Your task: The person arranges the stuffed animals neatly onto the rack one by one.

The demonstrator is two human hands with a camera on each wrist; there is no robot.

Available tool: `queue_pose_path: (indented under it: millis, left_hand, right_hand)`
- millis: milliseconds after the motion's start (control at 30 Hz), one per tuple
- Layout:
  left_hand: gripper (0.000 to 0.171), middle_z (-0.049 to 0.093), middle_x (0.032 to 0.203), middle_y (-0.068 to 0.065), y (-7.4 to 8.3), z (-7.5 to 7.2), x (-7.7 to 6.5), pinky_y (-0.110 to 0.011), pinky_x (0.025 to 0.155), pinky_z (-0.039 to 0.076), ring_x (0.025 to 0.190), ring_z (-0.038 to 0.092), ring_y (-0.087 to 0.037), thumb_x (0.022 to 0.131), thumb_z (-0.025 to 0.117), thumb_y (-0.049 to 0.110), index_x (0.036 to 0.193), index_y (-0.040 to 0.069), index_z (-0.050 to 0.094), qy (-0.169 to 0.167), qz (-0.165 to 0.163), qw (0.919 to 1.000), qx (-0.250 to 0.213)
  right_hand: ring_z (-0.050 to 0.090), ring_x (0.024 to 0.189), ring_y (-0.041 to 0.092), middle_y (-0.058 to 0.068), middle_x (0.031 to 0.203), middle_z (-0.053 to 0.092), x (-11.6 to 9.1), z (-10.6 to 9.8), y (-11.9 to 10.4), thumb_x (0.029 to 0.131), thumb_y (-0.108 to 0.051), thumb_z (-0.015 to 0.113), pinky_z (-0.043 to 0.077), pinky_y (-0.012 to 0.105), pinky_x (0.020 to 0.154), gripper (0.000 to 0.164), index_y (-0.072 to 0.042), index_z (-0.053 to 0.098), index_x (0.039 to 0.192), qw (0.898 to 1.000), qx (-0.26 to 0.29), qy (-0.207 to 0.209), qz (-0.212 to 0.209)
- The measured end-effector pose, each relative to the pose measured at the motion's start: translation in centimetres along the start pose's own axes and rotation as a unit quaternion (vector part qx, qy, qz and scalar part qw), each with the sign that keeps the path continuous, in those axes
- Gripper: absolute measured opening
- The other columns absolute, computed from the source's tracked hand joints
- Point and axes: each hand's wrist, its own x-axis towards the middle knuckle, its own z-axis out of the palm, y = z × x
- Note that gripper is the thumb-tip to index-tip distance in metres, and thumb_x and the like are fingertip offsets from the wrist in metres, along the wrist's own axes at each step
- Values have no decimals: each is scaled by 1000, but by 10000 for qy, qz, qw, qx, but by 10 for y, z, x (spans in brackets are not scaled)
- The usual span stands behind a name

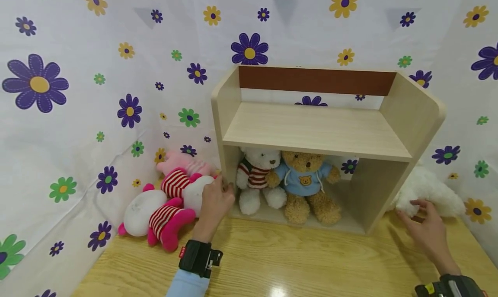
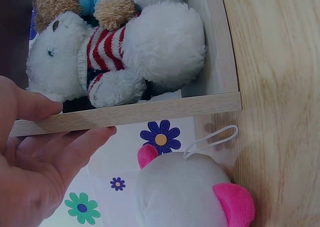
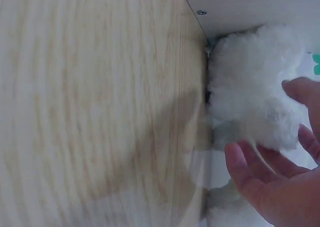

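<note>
My left hand (image 1: 216, 198) grips the front edge of the left side panel of a light wooden shelf unit (image 1: 311, 128). In the left wrist view, the thumb lies on the panel's inner side and the fingers (image 2: 85, 149) on its outer side. Inside the lower compartment sit a white teddy bear (image 1: 258, 180) in a red-striped sweater and a brown teddy bear (image 1: 307, 184) in a blue hoodie. Beyond the right panel, my right hand (image 1: 426, 228) is at a white fluffy plush toy (image 1: 432, 191), its thumb and fingers spread around the near side in the right wrist view.
Left of the shelf lie two pink-and-white plush toys (image 1: 145, 212) in striped clothes, with a pink plush toy (image 1: 186, 163) behind them. All stand on a wooden table (image 1: 272, 258). A white flowered cloth (image 1: 97, 137) hangs behind. The upper shelf board (image 1: 315, 126) is bare.
</note>
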Motion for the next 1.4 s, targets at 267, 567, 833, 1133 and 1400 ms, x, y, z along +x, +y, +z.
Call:
queue_pose_path:
  millis: [267, 567, 833, 1133, 1400]
  left_hand:
    - [18, 67, 72, -17, 0, 1, -1, -35, 55, 44, 63, 58, -28, 93, 61, 11, 105, 0, 66, 41, -13, 10000, -23]
    - [14, 65, 70, -16, 1, 0, -1, -35, 55, 43, 63, 57, -27, 93, 61, 12, 99, 0, 65, 23, -68, 10000, -22]
    - [10, 57, 64, -13, 1, 1, -1, -33, 53, 38, 59, 51, -24, 93, 60, 10, 92, 0, 61, 32, -25, 10000, -24]
    - [18, 71, 78, -22, -2, 2, -3, -45, 59, 52, 67, 66, -37, 93, 61, 10, 104, -3, 65, 174, 116, 9998, 17]
    - [18, 72, 83, -24, -2, 3, -3, -48, 61, 53, 72, 68, -40, 93, 61, 11, 104, -3, 64, 112, 26, 9999, 13]
  right_hand:
    - [46, 74, -2, 27, 118, 57, -4, -6, 0, 95, -33, 65, 39, 17, 58, 44, 1, 51, 119, 9966, -133, 510, 641]
    - [56, 55, -9, -22, 75, 53, -22, -21, -16, 96, -20, 67, 46, 12, 53, 16, -17, 52, 100, 9785, 1193, 1336, 1020]
    - [54, 58, -12, -27, 76, 56, -24, -38, -37, 96, -12, 68, 46, 5, 55, 21, -29, 57, 92, 9605, 1792, 1993, 754]
    - [50, 56, -9, -30, 73, 48, -23, -56, -45, 103, -32, 59, 43, 9, 55, 7, -26, 58, 101, 9732, 1177, 1517, 1268]
    - [58, 70, 9, 27, 113, 69, -14, -50, -13, 106, -28, 50, 42, 21, 52, 47, 9, 57, 134, 9934, -986, 532, -249]
